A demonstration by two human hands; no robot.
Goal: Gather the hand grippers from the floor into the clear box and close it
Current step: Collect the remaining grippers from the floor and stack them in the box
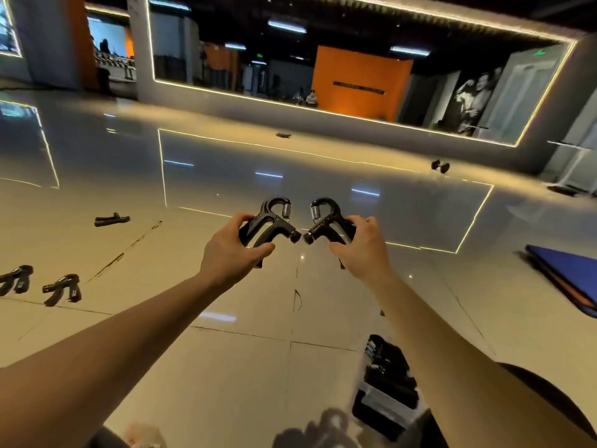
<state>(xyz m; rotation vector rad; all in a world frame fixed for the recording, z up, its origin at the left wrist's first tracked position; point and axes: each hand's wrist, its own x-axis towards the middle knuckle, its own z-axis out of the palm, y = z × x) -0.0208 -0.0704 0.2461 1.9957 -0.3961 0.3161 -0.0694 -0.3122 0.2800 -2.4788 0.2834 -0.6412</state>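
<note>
Fingers (243,218) of the left hand (231,253) are curled round one black hand gripper (274,221); a second gripper (326,223) is gripped the same way by the right hand (363,250). Both are held up over the floor (226,367), black knobs nearly touching, chrome springs under hooked tops. Three loose grippers (63,289) are seen lying on the floor at left, and a far gripper (283,135) ahead. The clear box (386,407) is seen at bottom right, partly hidden by the right forearm, with boxed grippers (387,363), black, piled inside.

Arms outstretched, left hand (231,253) clasps the left hand gripper (274,218), right hand (363,247) the right hand gripper (326,219).
</note>
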